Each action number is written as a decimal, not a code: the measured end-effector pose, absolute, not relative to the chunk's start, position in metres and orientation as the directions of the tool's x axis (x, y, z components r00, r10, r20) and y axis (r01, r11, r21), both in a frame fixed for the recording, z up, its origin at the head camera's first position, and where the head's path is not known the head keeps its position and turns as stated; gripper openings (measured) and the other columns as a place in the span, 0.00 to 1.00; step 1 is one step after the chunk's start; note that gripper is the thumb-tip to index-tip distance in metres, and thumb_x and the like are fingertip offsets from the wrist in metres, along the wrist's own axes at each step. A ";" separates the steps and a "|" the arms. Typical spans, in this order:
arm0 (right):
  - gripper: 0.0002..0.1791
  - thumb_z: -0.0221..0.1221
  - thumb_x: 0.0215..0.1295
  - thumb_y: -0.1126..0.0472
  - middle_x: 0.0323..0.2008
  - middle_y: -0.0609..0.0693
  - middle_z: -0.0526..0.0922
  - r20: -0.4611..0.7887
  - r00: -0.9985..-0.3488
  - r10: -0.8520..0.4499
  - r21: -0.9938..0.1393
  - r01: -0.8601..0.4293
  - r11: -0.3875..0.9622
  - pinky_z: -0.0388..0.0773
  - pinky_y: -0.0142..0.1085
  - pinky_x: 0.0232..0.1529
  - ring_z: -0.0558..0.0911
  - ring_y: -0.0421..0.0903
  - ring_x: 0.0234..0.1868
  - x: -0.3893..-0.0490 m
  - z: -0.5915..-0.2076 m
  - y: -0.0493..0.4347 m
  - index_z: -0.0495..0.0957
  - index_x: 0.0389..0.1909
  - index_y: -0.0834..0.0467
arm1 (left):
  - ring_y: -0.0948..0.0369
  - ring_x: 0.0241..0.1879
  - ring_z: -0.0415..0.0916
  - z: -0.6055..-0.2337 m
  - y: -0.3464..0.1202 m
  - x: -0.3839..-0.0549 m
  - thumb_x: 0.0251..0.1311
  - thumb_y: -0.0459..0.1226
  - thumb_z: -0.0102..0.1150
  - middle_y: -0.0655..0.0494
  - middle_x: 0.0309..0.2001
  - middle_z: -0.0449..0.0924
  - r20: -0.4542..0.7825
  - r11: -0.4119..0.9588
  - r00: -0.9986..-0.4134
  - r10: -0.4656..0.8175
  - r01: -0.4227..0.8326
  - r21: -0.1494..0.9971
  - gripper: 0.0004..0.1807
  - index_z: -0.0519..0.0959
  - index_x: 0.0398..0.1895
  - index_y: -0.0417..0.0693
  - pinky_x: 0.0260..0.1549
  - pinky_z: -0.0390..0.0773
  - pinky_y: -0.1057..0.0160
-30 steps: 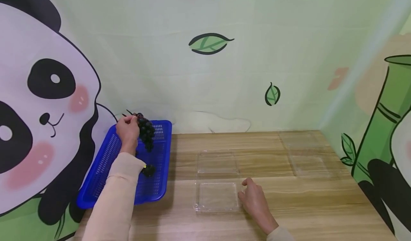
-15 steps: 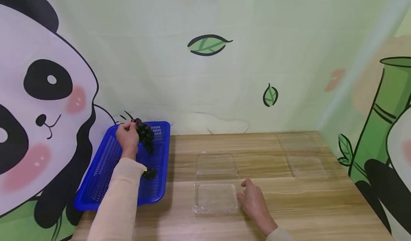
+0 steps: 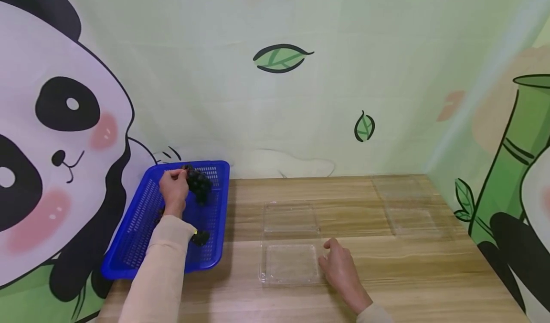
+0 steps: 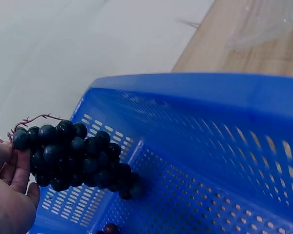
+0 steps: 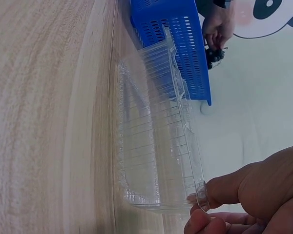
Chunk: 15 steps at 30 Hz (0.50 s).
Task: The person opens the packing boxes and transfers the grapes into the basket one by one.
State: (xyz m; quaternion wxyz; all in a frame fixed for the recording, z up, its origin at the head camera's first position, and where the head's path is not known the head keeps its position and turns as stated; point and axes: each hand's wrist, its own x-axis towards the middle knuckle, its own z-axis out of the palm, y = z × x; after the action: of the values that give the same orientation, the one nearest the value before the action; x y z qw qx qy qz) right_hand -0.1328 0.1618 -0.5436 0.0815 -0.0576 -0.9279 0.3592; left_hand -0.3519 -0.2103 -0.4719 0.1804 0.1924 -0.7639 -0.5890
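Note:
My left hand (image 3: 174, 192) pinches a bunch of dark grapes (image 4: 80, 158) by its stem end, at the far side of the blue basket (image 3: 225, 203). In the left wrist view, a thin reddish stem curls above the fingers, and the bunch hangs inside the basket wall. Another dark bunch (image 3: 200, 238) lies on the basket floor near my sleeve. At the table's middle, my right hand (image 3: 341, 273) grips the right rim of a clear plastic clamshell box (image 3: 290, 264). Thumb and fingers are on that rim in the right wrist view, and the box lies opened out.
A second clear plastic box (image 3: 412, 213) lies on the wooden table (image 3: 386, 275) toward the back right. Behind the table stands a pale green wall sheet (image 3: 301, 122) with panda and leaf prints. The basket's raised walls flank my left hand.
My left hand has lowered the grapes a little, deeper toward the basket. The right hand stays at the box rim, and the head view shifts slightly.

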 end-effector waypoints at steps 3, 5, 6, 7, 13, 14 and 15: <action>0.15 0.65 0.55 0.73 0.18 0.47 0.74 0.110 -0.980 0.164 -0.675 0.047 0.736 0.70 0.38 0.22 0.71 0.42 0.20 -0.133 -0.544 0.162 0.77 0.45 0.71 | 0.47 0.58 0.73 -0.473 -0.213 -0.348 0.78 0.34 0.51 0.38 0.58 0.76 0.034 0.246 -0.871 -0.489 -0.100 0.964 0.14 0.75 0.58 0.32 0.59 0.74 0.51; 0.15 0.65 0.55 0.73 0.18 0.47 0.74 0.107 -0.981 0.162 -0.678 0.047 0.734 0.70 0.38 0.21 0.71 0.42 0.20 -0.132 -0.543 0.162 0.77 0.45 0.71 | 0.46 0.58 0.73 -0.474 -0.215 -0.346 0.78 0.34 0.52 0.37 0.58 0.76 0.034 0.264 -0.876 -0.481 -0.108 0.958 0.15 0.76 0.58 0.31 0.60 0.73 0.50; 0.16 0.65 0.55 0.73 0.19 0.47 0.74 0.105 -0.981 0.161 -0.679 0.048 0.733 0.70 0.38 0.21 0.71 0.42 0.20 -0.132 -0.543 0.162 0.77 0.45 0.72 | 0.45 0.58 0.73 -0.474 -0.216 -0.345 0.77 0.34 0.52 0.36 0.57 0.76 0.037 0.279 -0.879 -0.475 -0.110 0.954 0.15 0.76 0.58 0.31 0.60 0.73 0.50; 0.16 0.65 0.56 0.73 0.19 0.47 0.74 0.101 -0.982 0.161 -0.680 0.050 0.732 0.70 0.37 0.21 0.71 0.42 0.19 -0.132 -0.543 0.162 0.77 0.45 0.72 | 0.45 0.58 0.73 -0.474 -0.217 -0.344 0.77 0.34 0.52 0.36 0.57 0.77 0.040 0.298 -0.884 -0.466 -0.114 0.948 0.15 0.77 0.58 0.30 0.60 0.72 0.49; 0.16 0.64 0.56 0.74 0.19 0.47 0.74 0.092 -0.982 0.162 -0.682 0.057 0.729 0.70 0.37 0.21 0.71 0.42 0.20 -0.132 -0.541 0.162 0.77 0.46 0.72 | 0.43 0.56 0.73 -0.475 -0.226 -0.338 0.74 0.33 0.54 0.33 0.56 0.78 0.050 0.397 -0.915 -0.400 -0.124 0.910 0.15 0.79 0.55 0.28 0.60 0.71 0.47; 0.16 0.64 0.56 0.74 0.19 0.47 0.74 0.093 -0.983 0.161 -0.683 0.055 0.729 0.70 0.37 0.21 0.71 0.42 0.20 -0.132 -0.541 0.162 0.77 0.46 0.72 | 0.43 0.56 0.73 -0.476 -0.227 -0.337 0.74 0.33 0.53 0.33 0.56 0.78 0.046 0.405 -0.919 -0.390 -0.127 0.905 0.15 0.79 0.55 0.28 0.59 0.71 0.47; 0.16 0.64 0.56 0.74 0.19 0.47 0.74 0.096 -0.983 0.158 -0.682 0.051 0.730 0.70 0.37 0.21 0.71 0.42 0.20 -0.132 -0.541 0.162 0.77 0.46 0.72 | 0.42 0.56 0.73 -0.476 -0.228 -0.335 0.74 0.33 0.53 0.33 0.56 0.78 0.044 0.419 -0.923 -0.382 -0.130 0.899 0.15 0.79 0.55 0.29 0.58 0.71 0.47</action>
State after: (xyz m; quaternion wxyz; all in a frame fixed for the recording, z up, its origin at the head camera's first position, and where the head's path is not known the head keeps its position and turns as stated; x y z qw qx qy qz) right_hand -0.1317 0.1621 -0.5412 0.0739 -0.0564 -0.9270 0.3634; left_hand -0.3354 -0.2282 -0.4761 0.1219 0.1538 -0.8334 -0.5167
